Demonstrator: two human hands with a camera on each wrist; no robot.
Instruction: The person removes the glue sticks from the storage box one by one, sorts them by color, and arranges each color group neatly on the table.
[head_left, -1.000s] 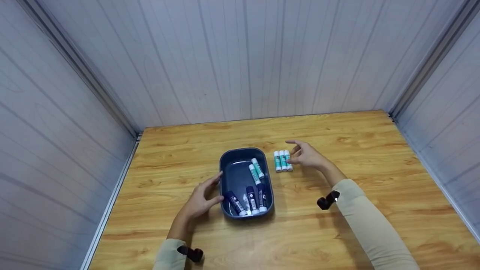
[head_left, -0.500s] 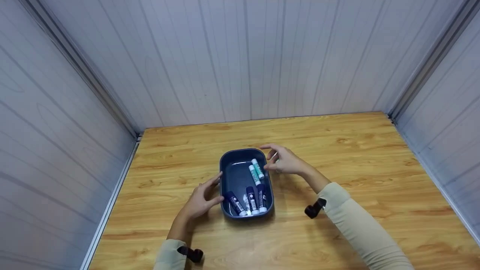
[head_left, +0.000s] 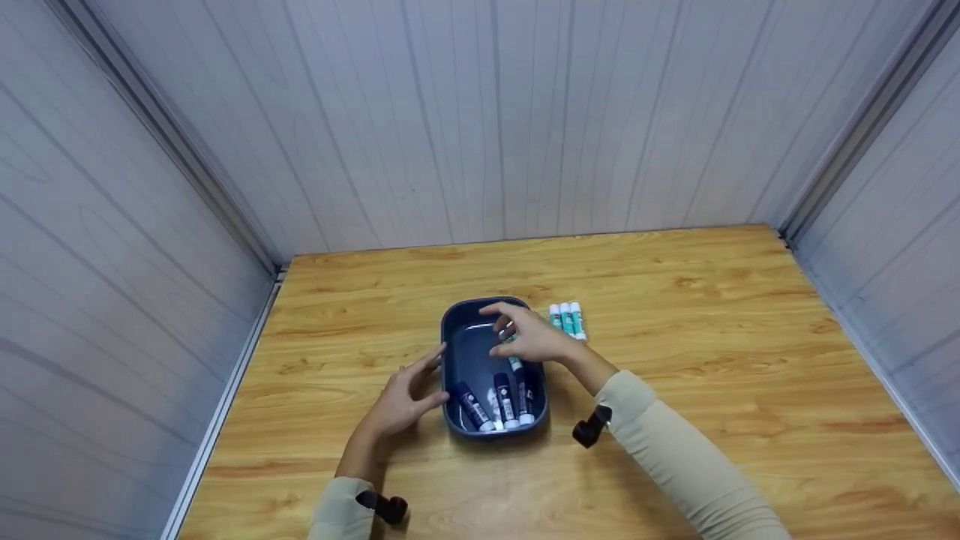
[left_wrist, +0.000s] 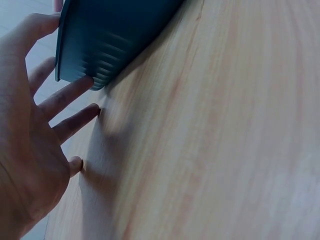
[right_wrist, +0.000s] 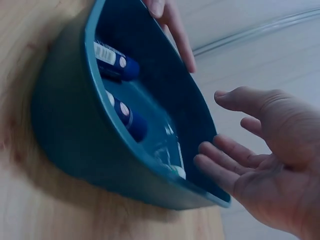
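Grey panelled walls enclose a wooden desk. From the head view, the right hand hovers with a relaxed, empty grip over the blue tub, which sits at the desk's middle and holds teal and navy glue sticks; three teal sticks lie beside it. At the left wrist, the left hand steadies the tub's wall with straight fingers. At the right wrist, the fingers are spread above the rim: best to pinch one teal stick cleanly.

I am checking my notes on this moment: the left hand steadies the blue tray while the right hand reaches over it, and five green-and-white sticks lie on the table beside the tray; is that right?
Not quite: the head view shows three green-and-white sticks on the table, not five. The rest stands: the left hand steadies the blue tray and the right hand reaches over it.
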